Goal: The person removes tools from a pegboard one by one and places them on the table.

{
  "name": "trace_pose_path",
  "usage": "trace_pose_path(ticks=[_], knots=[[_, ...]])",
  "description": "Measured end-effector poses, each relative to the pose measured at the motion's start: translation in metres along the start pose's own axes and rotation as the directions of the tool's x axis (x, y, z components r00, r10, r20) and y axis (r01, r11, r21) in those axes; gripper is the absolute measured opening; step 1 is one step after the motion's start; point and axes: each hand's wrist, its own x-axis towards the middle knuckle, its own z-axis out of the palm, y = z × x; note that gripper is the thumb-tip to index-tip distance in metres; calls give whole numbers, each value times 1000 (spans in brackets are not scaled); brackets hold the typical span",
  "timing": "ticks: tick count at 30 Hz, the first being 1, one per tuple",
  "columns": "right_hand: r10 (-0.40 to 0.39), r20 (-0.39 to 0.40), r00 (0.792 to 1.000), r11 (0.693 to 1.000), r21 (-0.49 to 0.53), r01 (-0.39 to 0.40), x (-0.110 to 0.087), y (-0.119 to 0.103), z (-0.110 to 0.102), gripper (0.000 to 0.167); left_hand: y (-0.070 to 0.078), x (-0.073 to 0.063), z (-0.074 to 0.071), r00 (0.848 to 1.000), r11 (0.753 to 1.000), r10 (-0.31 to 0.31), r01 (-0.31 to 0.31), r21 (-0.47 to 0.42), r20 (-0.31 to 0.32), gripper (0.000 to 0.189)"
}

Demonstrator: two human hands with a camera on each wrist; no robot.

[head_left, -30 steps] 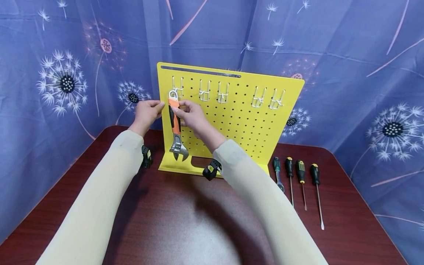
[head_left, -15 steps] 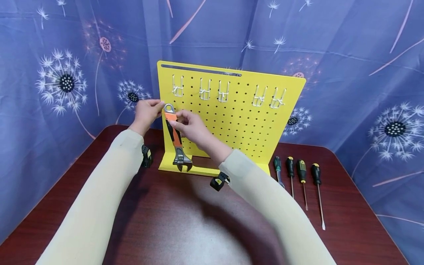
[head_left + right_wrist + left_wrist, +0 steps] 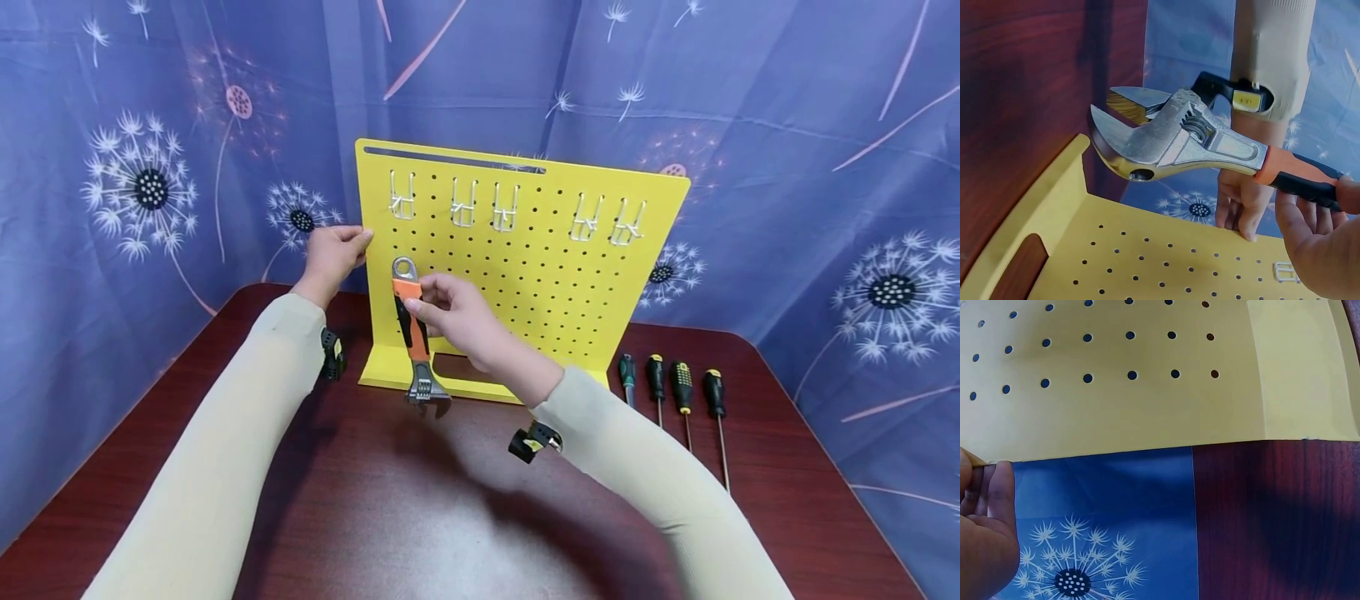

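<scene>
My right hand (image 3: 468, 321) grips an adjustable wrench (image 3: 413, 329) by its orange and black handle, the ring end up and the jaws down. It is held in front of the lower left of a yellow pegboard (image 3: 525, 283), apart from the hooks. In the right wrist view the wrench (image 3: 1179, 140) fills the middle, its head over the board. My left hand (image 3: 334, 258) pinches the pegboard's left edge between thumb and fingers. The left wrist view shows that hand (image 3: 988, 537) at the edge of the board (image 3: 1135, 415).
Several white wire hooks (image 3: 505, 208) line the board's upper part, with nothing hanging on them. To the right on the dark red table (image 3: 360, 500) lie several tools, among them a green-handled one (image 3: 627, 371) and a black-handled screwdriver (image 3: 715, 392). A blue patterned curtain (image 3: 480, 75) stands behind.
The wrench has come away from the leftmost hook, moving down and slightly right toward me in my right hand. My left hand stays on the board's edge.
</scene>
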Motion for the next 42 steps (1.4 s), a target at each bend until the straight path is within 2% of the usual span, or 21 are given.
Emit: trace_pose_path(ticks=[7,14,21,26,29,34,42], knots=[[21,-37,999,999,48,-19,-17,11,-8,20,-1,3,-1,1000,1000,-8,8,-15,0,43],[33,-50,998,987,159,-24,-37,25,-26,19,-2,0,0,1000,1000,11,-11,3,0,41],[48,-50,998,974,222,-36,-55,41,-54,20,-3,0,1,1000,1000,20,-19,14,-11,39],[87,-77,993,973,221,-68,-66,51,-76,12,-2,2,2,1000,1000,18,-18,12,-19,39],[116,-91,989,969,230,-92,-73,57,-88,12,-2,2,2,1000,1000,20,-20,5,-21,38],[178,-158,971,960,246,-136,-85,65,-108,18,-2,2,2,1000,1000,22,-22,-7,-12,39],[248,-230,941,955,220,-198,-99,75,-141,14,-1,-1,0,1000,1000,22,-22,3,-23,38]])
